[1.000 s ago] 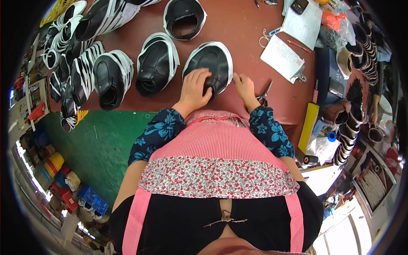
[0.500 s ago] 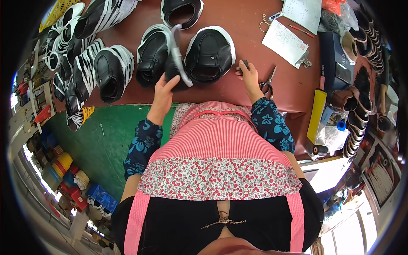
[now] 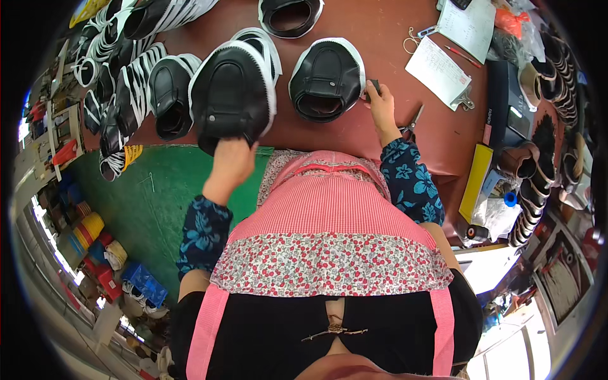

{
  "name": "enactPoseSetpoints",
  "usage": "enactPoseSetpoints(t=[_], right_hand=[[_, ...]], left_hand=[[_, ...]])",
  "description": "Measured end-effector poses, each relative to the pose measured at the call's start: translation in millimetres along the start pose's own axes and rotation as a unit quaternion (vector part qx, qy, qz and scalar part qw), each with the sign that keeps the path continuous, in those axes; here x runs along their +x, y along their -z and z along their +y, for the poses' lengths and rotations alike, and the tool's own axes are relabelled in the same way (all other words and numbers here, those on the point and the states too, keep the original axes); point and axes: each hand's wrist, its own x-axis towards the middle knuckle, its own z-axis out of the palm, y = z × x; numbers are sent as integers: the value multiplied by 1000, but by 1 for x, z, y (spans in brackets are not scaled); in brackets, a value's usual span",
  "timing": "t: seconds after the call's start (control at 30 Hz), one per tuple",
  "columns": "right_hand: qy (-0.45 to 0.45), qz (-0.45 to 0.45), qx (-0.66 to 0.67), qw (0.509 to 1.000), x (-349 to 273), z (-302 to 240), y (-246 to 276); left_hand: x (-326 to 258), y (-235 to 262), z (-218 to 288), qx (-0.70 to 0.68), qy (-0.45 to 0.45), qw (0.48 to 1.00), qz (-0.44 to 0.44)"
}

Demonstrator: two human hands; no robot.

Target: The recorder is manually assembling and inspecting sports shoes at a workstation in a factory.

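Note:
My left hand [image 3: 233, 163] is closed on the opening end of a black shoe upper [image 3: 233, 88] with a white toothed rim, held up with its top face showing. Its fingers are partly hidden inside the opening. Behind this piece, partly covered, lies another upper [image 3: 271, 56]. My right hand [image 3: 381, 113] pinches a small dark block-like thing [image 3: 373, 87], whose kind I cannot make out. Just left of those fingers a black upper [image 3: 329, 73] rests on the table, toe pointing away from me.
Nested black-and-white uppers [image 3: 130, 88] crowd the left of the red-brown table [image 3: 373, 25]. Another upper [image 3: 291, 18] lies at the far edge. Scissors [image 3: 415, 119], a clipboard with paper [image 3: 437, 73] and a red pen [image 3: 462, 56] are on the right, beside a dark blue box [image 3: 506, 104].
The upper in my left hand has turned from edge-on to top face showing and shifted left. My right hand keeps the dark thing beside the resting upper. The whole view has shifted slightly.

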Motion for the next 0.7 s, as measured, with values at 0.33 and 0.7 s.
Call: enactPoseSetpoints(t=[0.33, 0.7], right_hand=[[195, -9, -224, 955, -37, -70, -47], [140, -155, -552, 807, -32, -68, -86]], left_hand=[[96, -20, 26, -177, 83, 914, 356], [168, -98, 84, -131, 13, 978, 161]])
